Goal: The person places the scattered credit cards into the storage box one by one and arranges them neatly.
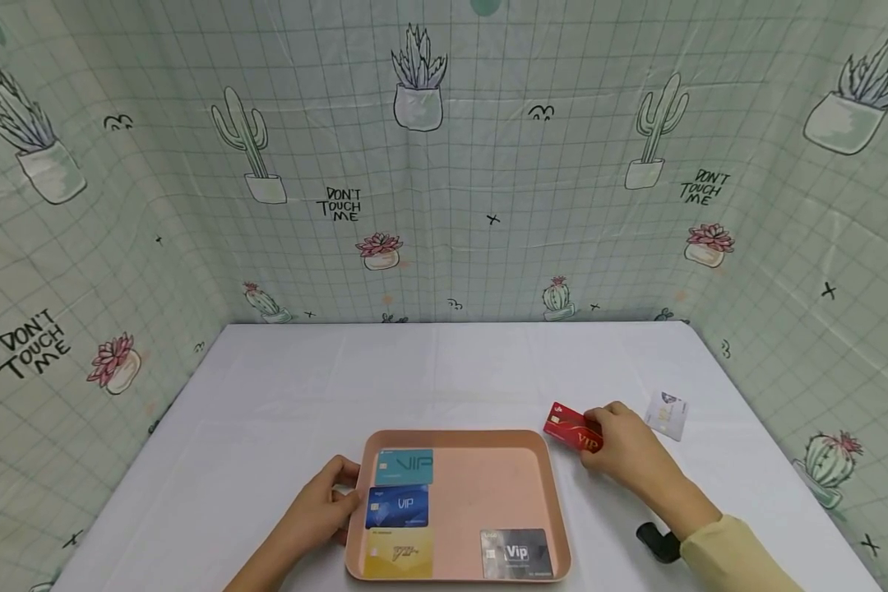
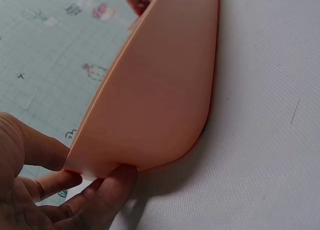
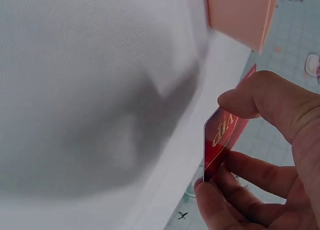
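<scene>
My right hand (image 1: 625, 444) pinches a red VIP card (image 1: 565, 423) between thumb and fingers, to the right of a shallow pink tray (image 1: 481, 438). In the right wrist view the red card (image 3: 225, 132) is tilted on edge above the white surface, its shadow below. The left hand (image 1: 321, 503) holds the tray's left side; in the left wrist view its fingertips press the tray wall (image 2: 145, 100) and rim. Inside the tray, a teal VIP card (image 1: 395, 467), a blue one (image 1: 407, 508) and a gold one (image 1: 400, 553) line the left side. A grey Vip card (image 1: 516, 555) lies in its lower right corner.
Behind the right hand a pale whitish card (image 1: 668, 415) lies on the white table (image 1: 303, 370). A small black object (image 1: 657, 543) shows beside the right sleeve (image 1: 740, 555). A patterned cloth (image 1: 459, 181) with drawn cacti surrounds the table.
</scene>
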`<state>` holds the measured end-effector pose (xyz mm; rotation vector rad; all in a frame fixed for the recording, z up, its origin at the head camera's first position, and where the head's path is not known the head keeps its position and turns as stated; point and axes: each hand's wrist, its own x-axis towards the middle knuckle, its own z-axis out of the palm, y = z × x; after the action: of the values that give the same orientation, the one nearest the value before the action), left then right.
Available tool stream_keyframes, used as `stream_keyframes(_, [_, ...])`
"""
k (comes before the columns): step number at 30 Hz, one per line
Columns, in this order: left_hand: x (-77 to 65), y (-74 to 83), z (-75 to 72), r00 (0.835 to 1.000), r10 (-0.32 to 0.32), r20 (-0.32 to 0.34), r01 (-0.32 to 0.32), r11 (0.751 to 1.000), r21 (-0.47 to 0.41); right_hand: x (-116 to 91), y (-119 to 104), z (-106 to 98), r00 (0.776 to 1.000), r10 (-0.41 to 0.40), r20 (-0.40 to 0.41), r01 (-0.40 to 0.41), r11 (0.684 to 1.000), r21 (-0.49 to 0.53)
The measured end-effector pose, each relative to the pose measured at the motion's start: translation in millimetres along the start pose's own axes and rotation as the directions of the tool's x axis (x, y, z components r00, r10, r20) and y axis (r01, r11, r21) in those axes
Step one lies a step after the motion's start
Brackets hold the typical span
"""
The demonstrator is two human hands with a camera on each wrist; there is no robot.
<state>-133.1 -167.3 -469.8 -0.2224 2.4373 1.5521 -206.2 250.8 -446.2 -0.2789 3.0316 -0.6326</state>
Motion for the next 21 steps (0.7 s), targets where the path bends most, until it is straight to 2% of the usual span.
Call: stream_keyframes(21, [0.8, -0.7, 0.2, 1.0, -0.01, -0.003, 0.01, 1.0, -0.001, -8, -35, 0, 0.996, -0.079, -0.039, 0.079, 0.997, -0.018])
